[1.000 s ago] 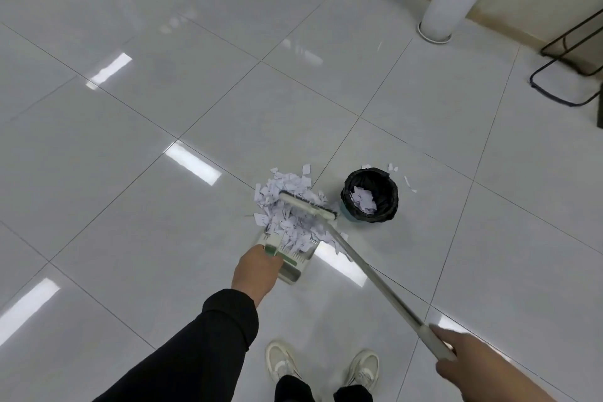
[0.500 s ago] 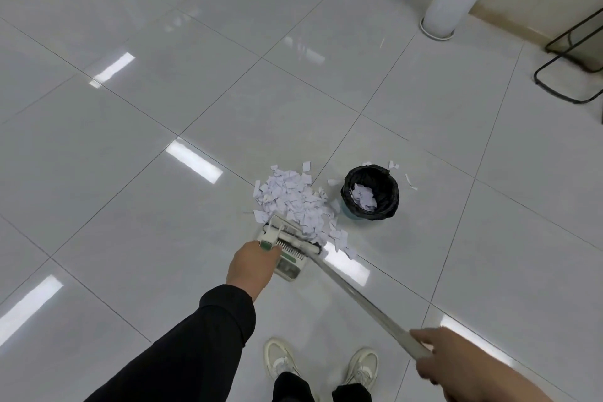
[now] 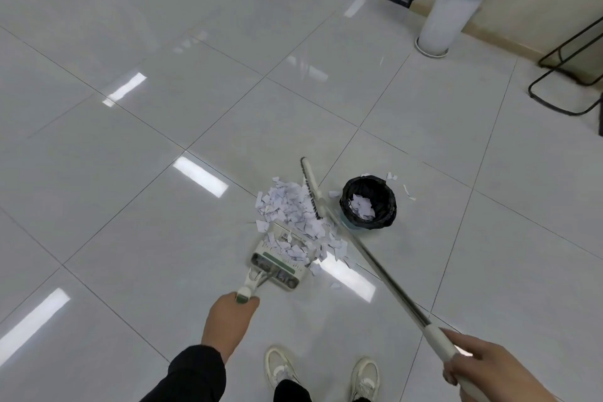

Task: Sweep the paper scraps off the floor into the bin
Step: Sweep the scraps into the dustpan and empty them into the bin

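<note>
A heap of white paper scraps (image 3: 287,206) lies on the tiled floor, partly spilling onto a white and green dustpan (image 3: 280,263). My left hand (image 3: 230,320) grips the dustpan's handle from behind. My right hand (image 3: 479,365) holds the long handle of the broom; the broom head (image 3: 311,188) stands at the heap's right edge, between the scraps and the bin. The small bin (image 3: 368,202), lined with a black bag, holds some scraps. A few loose scraps (image 3: 406,189) lie to the right of the bin.
A tall white plant pot (image 3: 448,15) stands at the back right by the wall. A black metal frame (image 3: 567,75) sits on the floor at the far right. My two white shoes (image 3: 321,372) are at the bottom.
The broom head has swung from the dustpan's mouth out to the far right side of the heap. The dustpan has slid back toward me, and more scraps lie on it.
</note>
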A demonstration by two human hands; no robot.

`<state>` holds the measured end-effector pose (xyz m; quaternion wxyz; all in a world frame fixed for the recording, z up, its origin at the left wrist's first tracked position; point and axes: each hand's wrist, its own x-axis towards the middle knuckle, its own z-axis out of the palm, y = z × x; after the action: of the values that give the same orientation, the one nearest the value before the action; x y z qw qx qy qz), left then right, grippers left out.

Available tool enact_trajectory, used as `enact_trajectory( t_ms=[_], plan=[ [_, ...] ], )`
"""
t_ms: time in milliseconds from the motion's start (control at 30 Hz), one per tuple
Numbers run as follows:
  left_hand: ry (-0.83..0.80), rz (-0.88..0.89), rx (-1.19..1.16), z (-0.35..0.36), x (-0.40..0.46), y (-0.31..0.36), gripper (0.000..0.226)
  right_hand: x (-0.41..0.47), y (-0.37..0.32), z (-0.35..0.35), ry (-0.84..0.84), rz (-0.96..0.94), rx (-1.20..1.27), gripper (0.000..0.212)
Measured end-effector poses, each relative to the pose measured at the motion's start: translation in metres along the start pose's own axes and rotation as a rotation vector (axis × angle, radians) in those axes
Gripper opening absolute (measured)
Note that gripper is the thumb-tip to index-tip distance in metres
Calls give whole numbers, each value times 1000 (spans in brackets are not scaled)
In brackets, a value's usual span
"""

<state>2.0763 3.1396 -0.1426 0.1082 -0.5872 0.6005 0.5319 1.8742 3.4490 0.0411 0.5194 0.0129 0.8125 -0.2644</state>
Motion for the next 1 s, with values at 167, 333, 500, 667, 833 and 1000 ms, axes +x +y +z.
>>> enact_trajectory(
  t_ms=[167,333,500,667,833,1000],
  plan=[
    [37,80,-93,3,-36,11,46,1,9,-27,-14,-103,236,37],
    [86,143,-140,3,-74,54,67,14,28,-53,15,-144,379,30],
    [100,305,-75,36,-130,110,63,-3,67,-101,46,-161,482,22],
    [146,552,216,73,-170,169,63,-2,108,-139,52,-144,556,20],
    [203,687,665,117,-209,212,61,0,139,-160,40,-155,566,9],
    [199,817,1014,179,-220,228,62,-1,182,-180,44,-149,604,9]
  ],
)
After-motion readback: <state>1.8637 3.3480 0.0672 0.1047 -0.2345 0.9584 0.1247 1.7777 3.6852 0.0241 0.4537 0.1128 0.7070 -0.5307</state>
